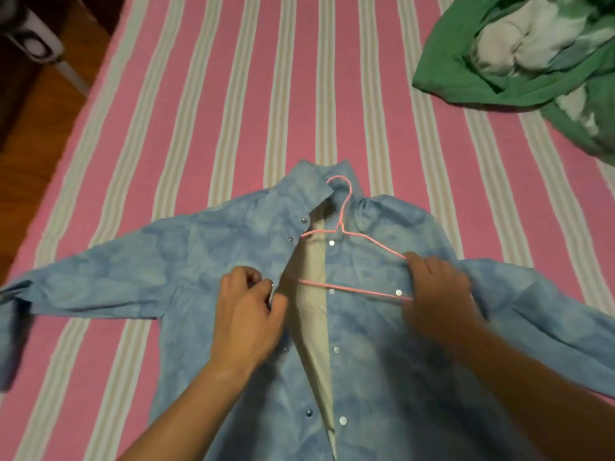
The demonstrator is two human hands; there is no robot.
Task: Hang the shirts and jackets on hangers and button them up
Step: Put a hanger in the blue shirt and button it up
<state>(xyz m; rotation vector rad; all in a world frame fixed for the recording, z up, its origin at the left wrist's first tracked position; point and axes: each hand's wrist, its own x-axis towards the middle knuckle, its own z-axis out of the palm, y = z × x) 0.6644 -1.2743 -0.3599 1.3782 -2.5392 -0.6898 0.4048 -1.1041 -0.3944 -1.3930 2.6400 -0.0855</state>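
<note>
While the blue shirt [206, 261] lies open and face-up on the pink striped bedcover [233, 94], the pink wire hanger [346, 227] is only half inside it; its left end is hidden under the left front panel, but its right end lies on top of the right panel, with the hook near the collar. The left hand [248, 314] pinches the edge of the left front panel near a snap, with fingers curled on the cloth; the right hand [439, 294] is closed on the right end of the hanger, and the two hands stand apart, one on each side of the opening.

The step in hand seems to be to bring the hanger into the shoulders; I judge the task is at an early stage, because no snap looks fastened. To do it well, the right hand should lift the right panel and slide the hanger's arm beneath it, up into the shoulder seam, while the left hand keeps its panel from dragging; the hook should come out in the middle of the collar. Thin wire can catch on the white lining [314, 314], so a slow push is better; after this the snaps can be pressed from the top down.

A green and white garment [519, 61] waits crumpled at the far right of the bed.
</note>
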